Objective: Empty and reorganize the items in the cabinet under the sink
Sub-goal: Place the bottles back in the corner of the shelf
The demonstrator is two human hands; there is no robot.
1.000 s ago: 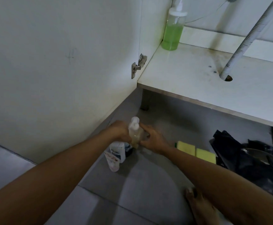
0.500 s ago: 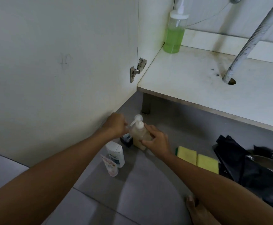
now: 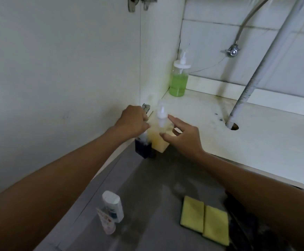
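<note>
My right hand [image 3: 183, 136] is closed on a pale yellow pump bottle [image 3: 158, 142] with a white pump head, held in the air at the front left corner of the white cabinet floor [image 3: 256, 142]. My left hand [image 3: 135, 122] is right beside it, shut on a small dark blue bottle [image 3: 142, 147] that hangs below the fist. Both bottles are blurred. A green soap pump bottle [image 3: 178, 84] stands upright in the cabinet's back left corner.
The open cabinet door [image 3: 57, 69] is at my left with its hinge [image 3: 145, 107] by my left hand. A corrugated drain hose [image 3: 247, 91] passes through the cabinet floor. On the grey floor lie a white bottle [image 3: 113, 205], a small tube [image 3: 107, 225], two yellow sponges [image 3: 203, 218] and a black bag [image 3: 241, 223].
Both hands have lifted the pump bottle and the dark bottle off the grey floor, up to the cabinet's front edge. My view has tilted upward.
</note>
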